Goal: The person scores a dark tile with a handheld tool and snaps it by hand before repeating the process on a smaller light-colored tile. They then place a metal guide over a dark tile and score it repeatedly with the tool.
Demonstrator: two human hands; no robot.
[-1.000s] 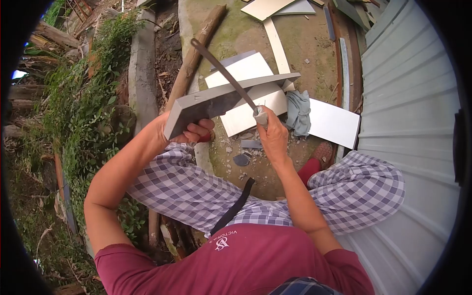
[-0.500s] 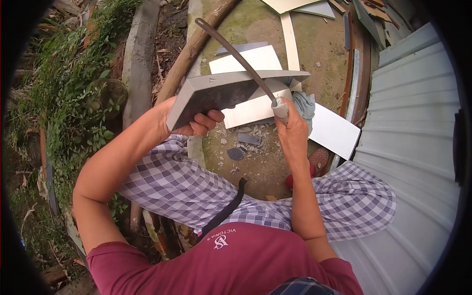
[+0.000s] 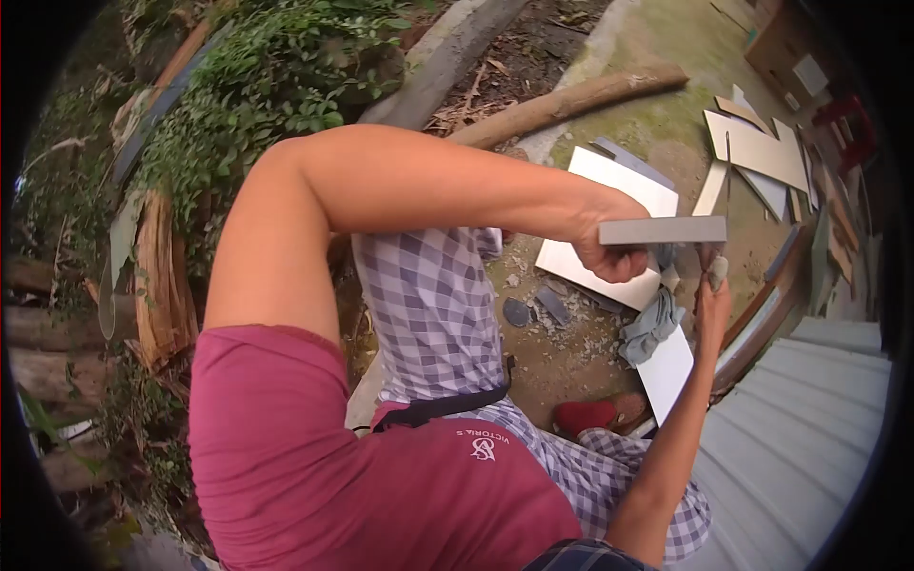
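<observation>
My left hand (image 3: 614,255) is closed around the near end of a thick grey board (image 3: 666,230), which is held up off the ground and seen mostly along its narrow edge. At the board's far end, my right hand (image 3: 711,303) is wrapped round the pale handle (image 3: 719,269) of a thin dark metal rod (image 3: 728,181). The rod points up past the board and overlaps that end in this view. Below my hands, a grey-green cloth (image 3: 653,326) lies crumpled against a white panel (image 3: 666,373).
Another white panel (image 3: 562,259) and grey offcuts (image 3: 550,305) lie among crumbs on the ground. A log (image 3: 581,103) lies beyond, with pale boards (image 3: 757,147) and a cardboard box (image 3: 790,52) at the upper right. Corrugated sheeting (image 3: 795,409) borders the right, plants (image 3: 286,76) the left.
My view has swung round, shifting both hands to the right of the picture. The grey board has turned from showing its dark underside to nearly edge-on; the rod now stands almost upright.
</observation>
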